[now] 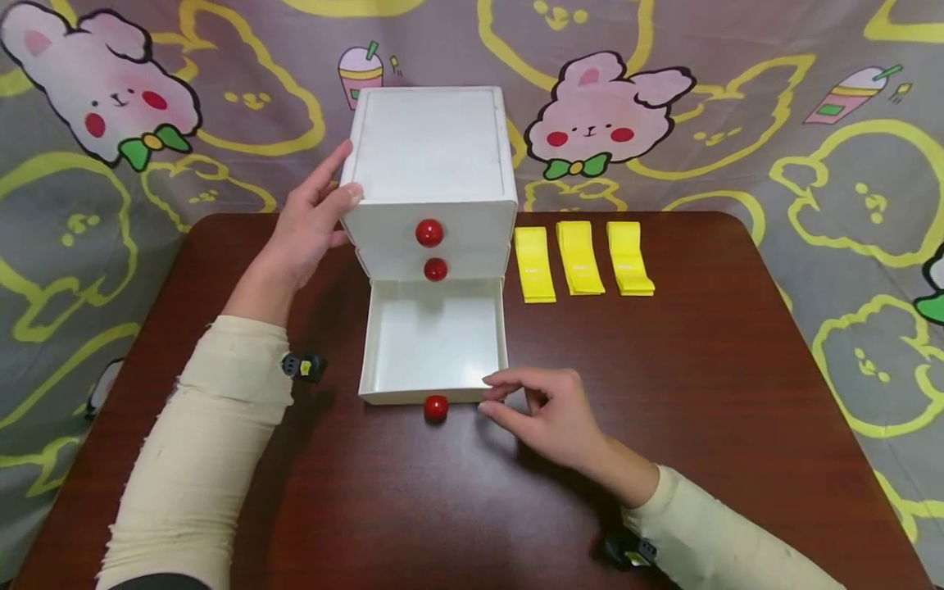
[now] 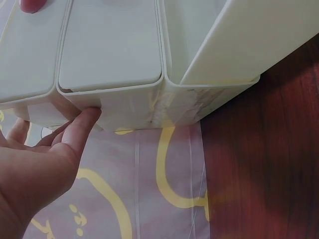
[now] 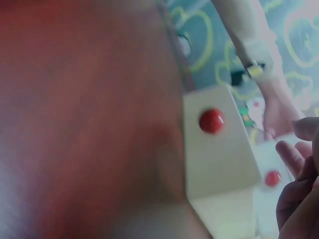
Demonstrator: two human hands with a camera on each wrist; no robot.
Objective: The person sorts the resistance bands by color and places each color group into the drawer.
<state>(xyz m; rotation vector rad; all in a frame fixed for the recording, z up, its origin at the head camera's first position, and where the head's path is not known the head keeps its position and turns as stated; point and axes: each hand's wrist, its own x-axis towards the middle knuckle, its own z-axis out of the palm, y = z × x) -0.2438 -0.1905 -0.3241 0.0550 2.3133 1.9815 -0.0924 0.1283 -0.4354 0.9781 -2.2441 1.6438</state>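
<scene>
A small white drawer cabinet (image 1: 435, 147) stands at the back of the table with its bottom drawer (image 1: 394, 398) pulled out. Nothing lies in that drawer, and a round red knob (image 1: 436, 409) sits on its front. The upper two drawers are closed, each with a red knob. My left hand (image 1: 301, 225) rests against the cabinet's left side; in the left wrist view its thumb (image 2: 87, 122) touches the side wall. My right hand (image 1: 556, 418) is by the drawer's front right corner, fingers loosely bent and nothing held. In the right wrist view it appears at the right edge.
Three folded yellow strips, a left one (image 1: 534, 264), a middle one (image 1: 579, 256) and a right one (image 1: 627, 257), lie right of the cabinet on the brown table (image 1: 737, 369). A patterned curtain (image 1: 442, 41) hangs close behind and around the table.
</scene>
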